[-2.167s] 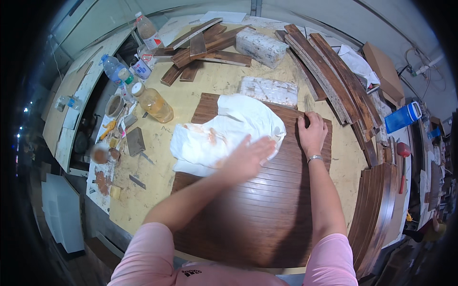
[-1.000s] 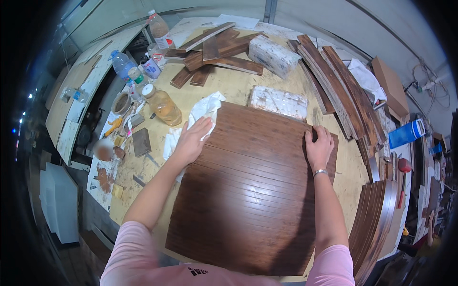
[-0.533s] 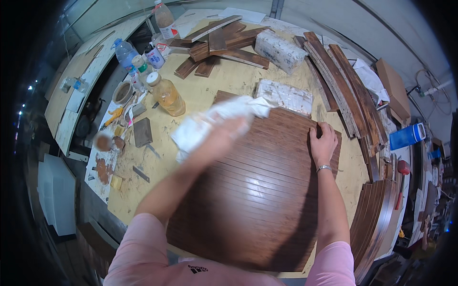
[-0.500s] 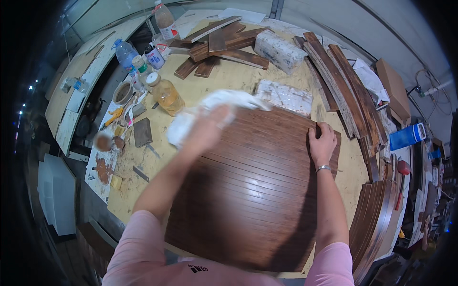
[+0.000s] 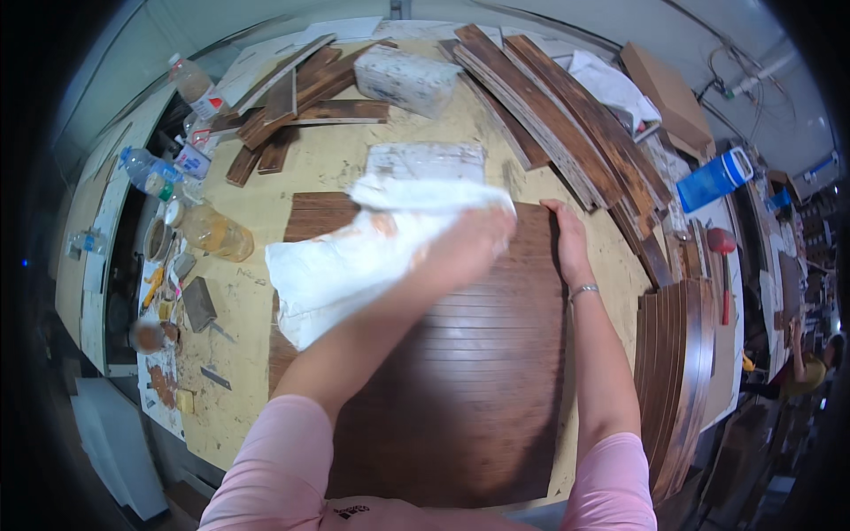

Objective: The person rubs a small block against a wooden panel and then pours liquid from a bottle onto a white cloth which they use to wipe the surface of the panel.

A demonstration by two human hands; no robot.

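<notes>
A dark brown wooden panel (image 5: 496,354) with many parallel grooves lies in front of me on the pale worktop. My left hand (image 5: 474,243) is closed on a crumpled white cloth (image 5: 328,274) pressed over the panel's far part; motion blurs the fingers. Orange-brown stains mark the cloth, which trails off to the left. At the panel's far right corner, my right hand (image 5: 571,239) grips the side edge, a bracelet on its wrist. Just beyond the cloth sits a white wrapped block (image 5: 425,159), partly covered by it.
On the left stand a bottle of yellow liquid (image 5: 217,232), other bottles and a grey sanding block (image 5: 199,303). Loose wooden strips (image 5: 332,111) and a stained white block (image 5: 407,78) lie at the back. Curved boards (image 5: 540,124), grooved panels (image 5: 668,380) and a red mallet (image 5: 722,257) line the right.
My left hand has swept the cloth rightward across the panel's far part. The view has shifted, so the surroundings sit further left. My right hand stays at the right edge.
</notes>
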